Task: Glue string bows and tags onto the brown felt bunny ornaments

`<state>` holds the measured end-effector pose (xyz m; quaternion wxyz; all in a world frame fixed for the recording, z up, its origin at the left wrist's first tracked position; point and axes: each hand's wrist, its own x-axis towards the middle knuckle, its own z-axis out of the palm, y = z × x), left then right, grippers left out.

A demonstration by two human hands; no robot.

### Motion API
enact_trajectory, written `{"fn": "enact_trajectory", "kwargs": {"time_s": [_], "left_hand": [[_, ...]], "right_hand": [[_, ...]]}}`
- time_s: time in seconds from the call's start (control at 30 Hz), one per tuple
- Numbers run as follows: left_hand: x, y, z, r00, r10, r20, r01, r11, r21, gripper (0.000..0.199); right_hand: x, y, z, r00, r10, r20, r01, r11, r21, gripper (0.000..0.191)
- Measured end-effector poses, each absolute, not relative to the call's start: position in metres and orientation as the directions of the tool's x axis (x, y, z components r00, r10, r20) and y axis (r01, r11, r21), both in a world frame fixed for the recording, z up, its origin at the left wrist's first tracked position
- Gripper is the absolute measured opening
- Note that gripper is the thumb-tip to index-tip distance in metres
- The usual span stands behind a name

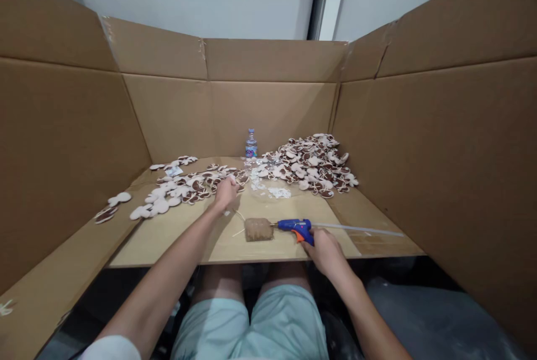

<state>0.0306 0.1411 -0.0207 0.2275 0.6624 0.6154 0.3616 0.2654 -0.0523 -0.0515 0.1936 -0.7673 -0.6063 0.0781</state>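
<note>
My right hand [326,251] is wrapped around the handle of a blue glue gun [295,225] with an orange trigger. A clear glue stick [356,229] runs out of its back to the right. The metal nozzle meets or nearly meets the right end of a brown, rough block [259,229] lying on the board. Thin pale strings stick out from the block's left side. Farther forward, my left hand [226,192] is closed at the edge of the left pile of felt pieces [188,185]; whatever its fingers pinch is too small to name.
A bigger heap of brown and white felt pieces [314,164] lies at the back right. Small white bits [279,192] are scattered before it. A small water bottle [251,144] stands at the back. Tall cardboard walls [272,102] enclose the pale board [176,242] on three sides.
</note>
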Motion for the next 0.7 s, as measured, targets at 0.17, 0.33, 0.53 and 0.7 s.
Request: {"fn": "enact_trajectory", "kwargs": {"time_s": [0.17, 0.33, 0.53, 0.7], "left_hand": [[0.044, 0.174, -0.029, -0.046, 0.993, 0.107, 0.666, -0.049, 0.744, 0.034], [0.046, 0.176, -0.026, -0.077, 0.995, 0.061, 0.587, -0.004, 0.809, 0.034], [0.046, 0.130, -0.010, -0.062, 0.994, 0.087, 0.307, -0.064, 0.950, 0.025], [0.037, 0.049, -0.004, -0.013, 0.990, 0.144, -0.036, -0.144, 0.989, 0.026]], "right_hand": [[0.266, -0.051, -0.053, 0.222, 0.966, 0.135, 0.894, -0.146, -0.425, 0.023], [0.265, -0.053, -0.048, 0.240, 0.955, 0.174, 0.854, -0.122, -0.507, 0.030], [0.268, -0.057, -0.040, 0.231, 0.960, 0.157, 0.793, -0.092, -0.602, 0.033], [0.263, -0.064, -0.035, 0.227, 0.930, 0.290, 0.735, 0.031, -0.677, 0.039]]}}
